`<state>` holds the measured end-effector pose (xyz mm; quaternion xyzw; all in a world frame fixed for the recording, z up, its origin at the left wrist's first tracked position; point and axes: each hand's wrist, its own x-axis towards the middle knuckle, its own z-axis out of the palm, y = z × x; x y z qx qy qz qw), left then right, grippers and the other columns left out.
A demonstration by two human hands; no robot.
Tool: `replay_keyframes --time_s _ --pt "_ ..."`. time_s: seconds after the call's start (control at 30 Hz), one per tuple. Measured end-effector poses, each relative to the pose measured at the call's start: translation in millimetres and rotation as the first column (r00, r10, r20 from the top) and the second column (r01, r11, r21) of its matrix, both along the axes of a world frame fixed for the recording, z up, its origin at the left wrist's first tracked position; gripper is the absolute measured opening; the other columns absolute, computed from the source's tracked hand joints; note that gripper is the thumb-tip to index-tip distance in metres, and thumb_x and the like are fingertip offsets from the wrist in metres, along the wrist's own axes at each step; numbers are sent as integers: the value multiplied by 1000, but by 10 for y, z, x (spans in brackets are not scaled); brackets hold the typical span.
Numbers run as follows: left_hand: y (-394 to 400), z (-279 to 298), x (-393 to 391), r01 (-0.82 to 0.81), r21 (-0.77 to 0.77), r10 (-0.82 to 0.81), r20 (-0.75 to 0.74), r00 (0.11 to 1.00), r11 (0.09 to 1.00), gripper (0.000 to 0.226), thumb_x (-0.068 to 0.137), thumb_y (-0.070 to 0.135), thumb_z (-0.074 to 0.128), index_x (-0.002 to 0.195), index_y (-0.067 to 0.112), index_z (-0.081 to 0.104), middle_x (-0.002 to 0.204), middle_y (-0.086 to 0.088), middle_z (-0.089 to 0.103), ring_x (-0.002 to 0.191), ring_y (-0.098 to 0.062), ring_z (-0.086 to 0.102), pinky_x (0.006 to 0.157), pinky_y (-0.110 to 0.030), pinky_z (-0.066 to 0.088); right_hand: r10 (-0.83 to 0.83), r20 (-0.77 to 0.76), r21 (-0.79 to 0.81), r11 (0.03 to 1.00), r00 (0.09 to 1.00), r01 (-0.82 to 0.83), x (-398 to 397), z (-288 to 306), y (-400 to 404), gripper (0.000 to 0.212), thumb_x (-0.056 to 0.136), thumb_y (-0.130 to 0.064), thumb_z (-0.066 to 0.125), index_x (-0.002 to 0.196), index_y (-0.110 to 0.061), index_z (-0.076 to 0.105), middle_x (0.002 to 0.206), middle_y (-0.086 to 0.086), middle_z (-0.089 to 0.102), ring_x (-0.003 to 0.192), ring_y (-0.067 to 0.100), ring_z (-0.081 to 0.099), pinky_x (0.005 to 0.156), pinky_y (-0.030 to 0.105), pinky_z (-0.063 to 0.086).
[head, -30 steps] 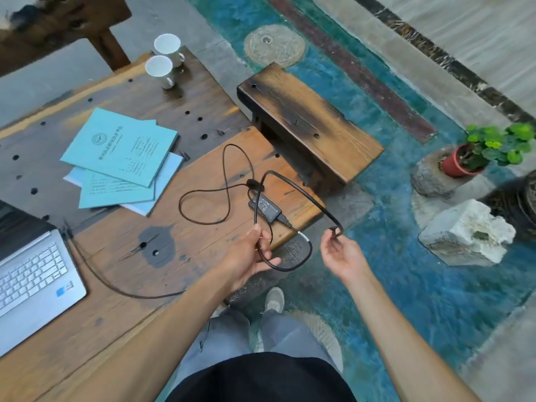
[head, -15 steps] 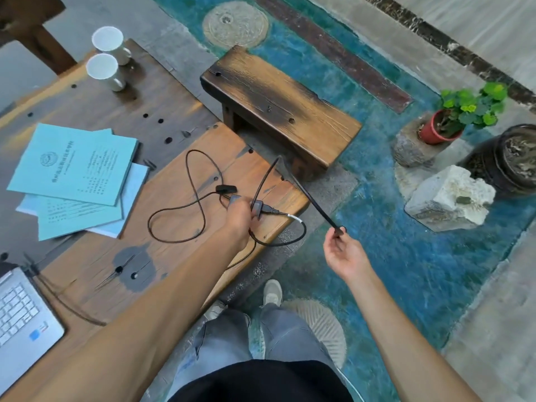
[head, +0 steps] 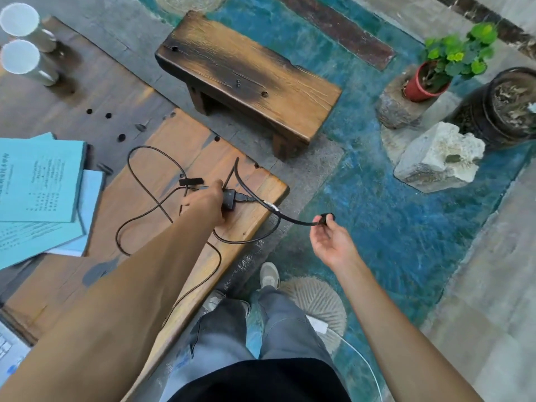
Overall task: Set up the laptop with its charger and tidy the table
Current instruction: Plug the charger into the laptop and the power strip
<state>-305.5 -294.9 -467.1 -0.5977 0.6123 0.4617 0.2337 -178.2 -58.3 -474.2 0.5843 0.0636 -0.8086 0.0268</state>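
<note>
A black charger brick (head: 229, 198) lies near the right end of the wooden table (head: 255, 181). My left hand (head: 206, 202) rests on it, fingers closed around its left part. Its thin cable (head: 136, 181) loops across the tabletop to the left. A thicker power cord (head: 287, 218) runs from the brick off the table edge to my right hand (head: 330, 242), which pinches the plug end (head: 326, 219) over the floor. Only a corner of the silver laptop (head: 8, 355) shows at the bottom left edge.
Light blue booklets (head: 37, 192) lie stacked at the left. Two white cups (head: 21, 39) stand at the far left corner. A wooden bench (head: 249, 79) sits beyond the table. A potted plant (head: 443, 65), a white rock (head: 438, 158) and a dark pot (head: 504, 105) stand on the floor at right.
My left hand let go of the cord loop and moved forward onto the charger brick. My right hand kept the plug end and drew the cord out to the right. The view shifted right.
</note>
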Motion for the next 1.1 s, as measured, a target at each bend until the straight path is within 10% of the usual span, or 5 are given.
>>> replay_keyframes --time_s 0.13,0.37,0.67,1.1 --pt "48 -144 -17 105 115 -116 92 989 988 41 88 53 64 110 20 55 105 -3 66 63 -16 57 39 -24 41 -15 24 3 1000 1000 15 121 -57 73 15 100 -12 60 99 3 61 71 13 70 57 18 71 50 26 59" --pt "-28 -50 189 172 291 -155 -79 985 941 36 91 33 68 120 15 56 116 -9 71 86 -19 68 72 -36 60 -94 8 23 995 996 93 447 30 292 12 97 -8 62 98 3 64 84 12 68 75 15 67 57 22 61" --pt "-25 266 1273 248 507 -90 -316 945 825 56 86 21 78 133 4 52 102 -17 73 76 -23 70 65 -36 61 -33 -121 56 998 992 40 1155 235 242 28 101 -23 58 115 1 64 80 3 74 57 5 69 53 14 56" --pt "-703 345 3038 492 585 -200 -492 848 645 37 82 -1 73 103 26 59 93 3 75 82 -14 76 77 -33 60 369 -159 581 785 916 -215 3084 522 -716 24 101 -18 59 122 -12 67 116 4 76 79 3 70 57 16 52"
